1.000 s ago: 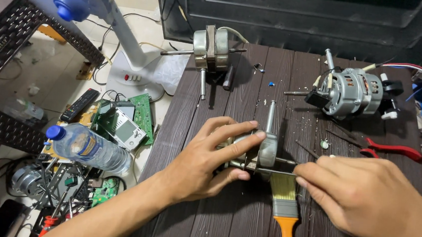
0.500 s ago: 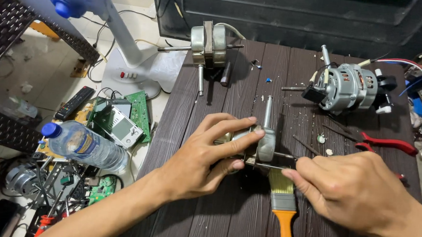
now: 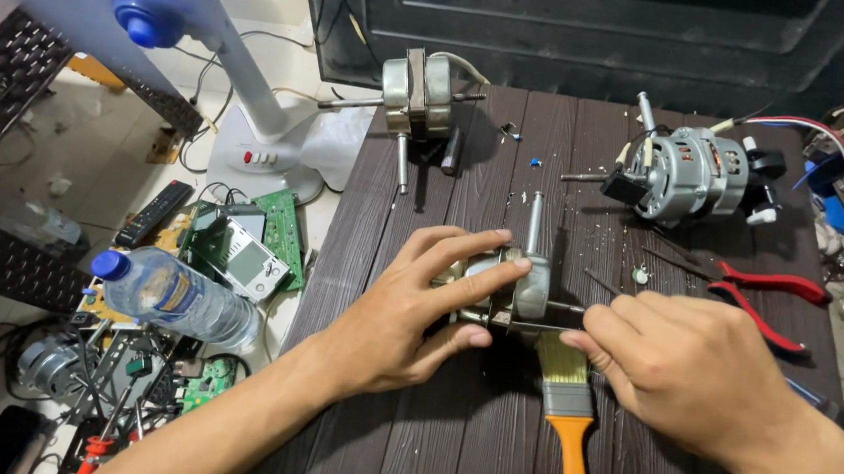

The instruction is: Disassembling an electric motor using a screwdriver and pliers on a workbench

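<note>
A small grey metal motor (image 3: 519,285) with a shaft pointing away from me lies on the dark slatted table (image 3: 446,440). My left hand (image 3: 406,311) grips it from the left, fingers over its top. My right hand (image 3: 682,373) pinches a thin metal tool (image 3: 567,307) whose tip meets the motor's right side. A paintbrush (image 3: 569,409) with an orange handle lies under the motor and between my hands.
Two other motors lie at the back: one (image 3: 418,96) at the table's left corner, one (image 3: 688,173) with wires at right. Red-handled pliers (image 3: 774,295) lie right. A fan base (image 3: 258,149), water bottle (image 3: 176,298) and circuit boards (image 3: 277,231) are on the floor, left.
The view has shifted slightly. Both hands stay on the motor, with the right hand's tool still at its right side.
</note>
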